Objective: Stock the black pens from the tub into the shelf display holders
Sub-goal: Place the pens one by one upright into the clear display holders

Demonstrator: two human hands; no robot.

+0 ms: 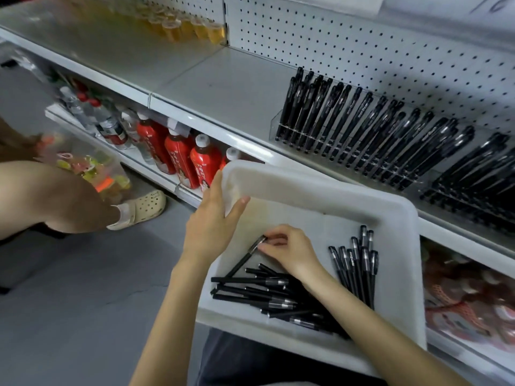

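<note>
— Where are the pens?

— Most lie loose in the white tub [404,215], in front of the shelf [223,87]. A crisscrossed pile [259,292] sits at the near left, and a neater row [359,270] lies along the right side, caps pointing to the far wall.

— And the hands?

— The left hand [209,221] grips the tub's left rim, thumb inside and the other fingers curled over the outside. The right hand [292,253] is down in the tub, above the pile. Its fingers [278,233] and thumb are pinched together on the capped end of one pen [245,259]. That pen slants away from the hand, with its far tip down by the pile.

— What about the shelf?

— Clear holders [274,122] stand on it against the pegboard [348,43], packed with black pens leaning back in rows. To their left the shelf is bare.

— Anything else?

— Red bottles [178,154] with white caps on the shelf below, and another person's bare leg [55,196] and pale shoe [143,207] on the grey floor to the left.
</note>
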